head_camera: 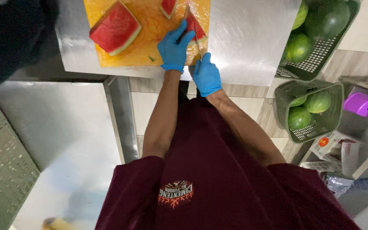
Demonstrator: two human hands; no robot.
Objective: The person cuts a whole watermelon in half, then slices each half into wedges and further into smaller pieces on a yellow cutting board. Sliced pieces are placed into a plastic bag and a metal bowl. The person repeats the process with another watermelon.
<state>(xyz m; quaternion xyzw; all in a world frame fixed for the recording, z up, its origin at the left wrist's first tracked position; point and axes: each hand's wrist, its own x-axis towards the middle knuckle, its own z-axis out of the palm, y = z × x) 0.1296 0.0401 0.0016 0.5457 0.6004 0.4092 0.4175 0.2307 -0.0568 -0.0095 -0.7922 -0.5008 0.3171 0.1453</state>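
Here, a watermelon wedge (196, 29) is pinned on the orange cutting board (150, 47) under the left hand (173, 46), whose gloved fingers lie flat and spread over the red flesh rather than curled round it. Just right of that grip, the right hand (206, 76) is closed round the handle of a knife (197, 43), and the thin blade is seen running up from the fist along the wedge's right side. Whether the edge is already in the fruit cannot be told.

As a judgement, the cutting is partly done: a large quarter piece (115, 28) is left whole, well to the left of the held wedge, and a smaller slice (168, 7) is seen just beyond the left fingertips at the board's far edge. The board is carried by a steel tabletop (248, 38). Far to the right of both hands, uncut whole melons are stored in two green baskets (311, 111), so much fruit appears to be left.
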